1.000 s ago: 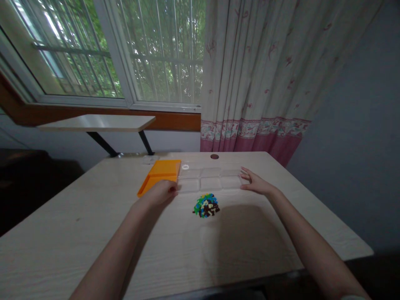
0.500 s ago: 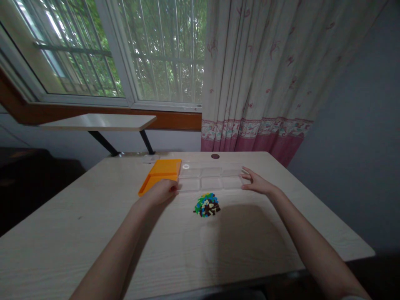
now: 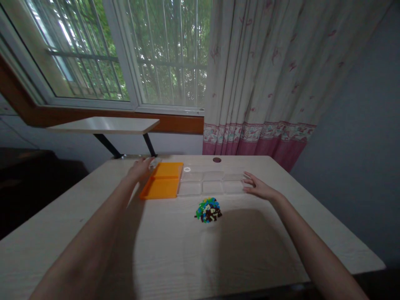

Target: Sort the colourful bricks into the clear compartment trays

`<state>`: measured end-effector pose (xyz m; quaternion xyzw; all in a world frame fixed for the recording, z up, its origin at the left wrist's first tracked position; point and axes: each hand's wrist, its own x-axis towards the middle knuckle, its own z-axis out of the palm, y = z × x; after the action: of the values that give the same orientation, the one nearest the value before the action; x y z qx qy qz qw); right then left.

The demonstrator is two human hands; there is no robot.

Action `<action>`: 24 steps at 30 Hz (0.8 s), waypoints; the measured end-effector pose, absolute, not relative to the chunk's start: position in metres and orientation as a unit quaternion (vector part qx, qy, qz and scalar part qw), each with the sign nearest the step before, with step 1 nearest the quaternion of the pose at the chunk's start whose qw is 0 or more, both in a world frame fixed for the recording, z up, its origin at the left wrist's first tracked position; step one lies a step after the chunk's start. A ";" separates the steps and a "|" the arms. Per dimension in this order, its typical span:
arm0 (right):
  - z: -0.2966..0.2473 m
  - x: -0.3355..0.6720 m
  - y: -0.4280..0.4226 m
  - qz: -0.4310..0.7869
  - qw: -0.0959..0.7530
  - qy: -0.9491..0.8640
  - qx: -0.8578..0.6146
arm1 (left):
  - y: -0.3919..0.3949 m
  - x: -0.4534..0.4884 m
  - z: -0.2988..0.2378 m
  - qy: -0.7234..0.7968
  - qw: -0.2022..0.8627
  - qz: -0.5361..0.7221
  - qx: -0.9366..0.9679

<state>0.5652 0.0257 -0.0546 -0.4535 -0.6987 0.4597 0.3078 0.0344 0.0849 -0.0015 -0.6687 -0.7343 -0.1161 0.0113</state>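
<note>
My left hand [image 3: 140, 168] reaches to the far left corner of an orange tray [image 3: 162, 182], fingers extended toward a small clear object [image 3: 155, 161] at the table's back edge. My right hand [image 3: 258, 188] lies open with fingers spread against the right end of a clear plastic compartment box [image 3: 212, 182]. A small heap of multicoloured beads [image 3: 208, 209] sits on the table just in front of the box, between my arms.
A light wooden table [image 3: 193, 250] holds everything; it has a round cable hole [image 3: 216, 159] near the back. Behind it are a small shelf [image 3: 103, 124] under a barred window and a floral curtain [image 3: 259, 83]. A small white ring [image 3: 187, 169] lies by the tray.
My left hand left the near corner of the clear box and moved back and left to the far corner of the orange tray. My right hand stayed put.
</note>
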 end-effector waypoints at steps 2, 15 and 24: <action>-0.056 0.566 0.026 0.461 0.309 -0.698 -0.452 | 0.093 0.030 -0.008 -0.748 0.016 -0.101 -0.656; -0.056 0.565 0.025 0.447 0.307 -0.701 -0.464 | 0.070 0.002 -0.012 -0.737 0.075 -0.078 -0.668; -0.054 0.563 0.024 0.439 0.307 -0.702 -0.469 | 0.043 -0.013 -0.009 -0.735 0.059 -0.060 -0.673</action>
<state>0.5633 0.0242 -0.0542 -0.4693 -0.7017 0.4394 0.3070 -0.0134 0.0433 -0.0093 -0.6732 -0.7346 -0.0597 0.0591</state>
